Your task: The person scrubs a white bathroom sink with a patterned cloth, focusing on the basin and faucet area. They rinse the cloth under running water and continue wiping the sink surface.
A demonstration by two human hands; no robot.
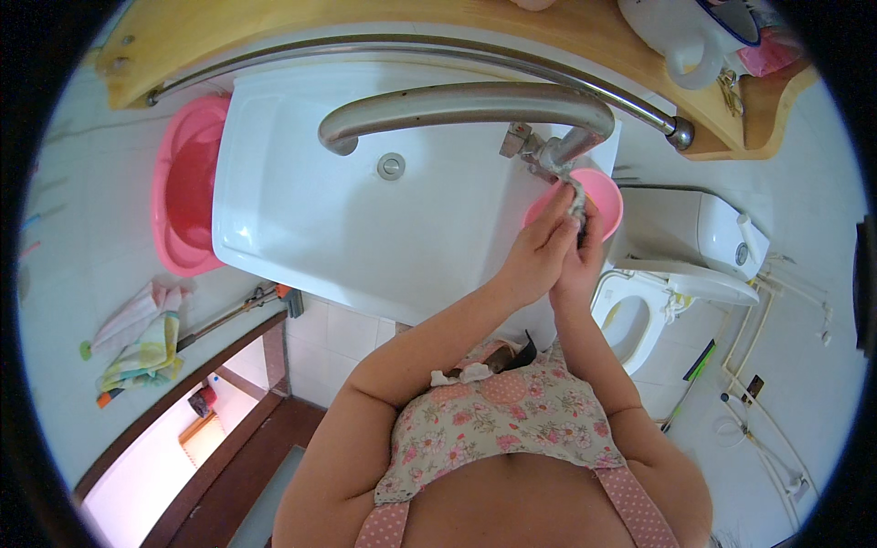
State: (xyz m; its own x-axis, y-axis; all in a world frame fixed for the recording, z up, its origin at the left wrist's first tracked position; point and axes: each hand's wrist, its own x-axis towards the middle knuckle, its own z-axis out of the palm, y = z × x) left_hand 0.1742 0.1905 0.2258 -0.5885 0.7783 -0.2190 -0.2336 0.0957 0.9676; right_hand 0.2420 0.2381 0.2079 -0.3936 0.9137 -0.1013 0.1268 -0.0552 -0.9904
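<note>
My left hand (545,250) and my right hand (582,257) are together at the right end of a white washbasin (438,219). Pinched between their fingers is a twisted, greyish cloth (575,195), partly hidden by the fingers. Its upper end reaches the foot of the steel faucet (473,103); whether it touches the metal, I cannot tell. Just below and around the fingers shows the rim of a pink bowl (606,195), whose inside is mostly covered. The faucet's spout arches left over the basin, towards the round drain (391,166).
A steel rail (411,46) and wooden shelf (308,17) run along the far side, with a white enamel mug (678,41) on the shelf. At left hangs a pink tub (195,185). A toilet (634,322) stands at right. Towels (144,342) hang near the doorway.
</note>
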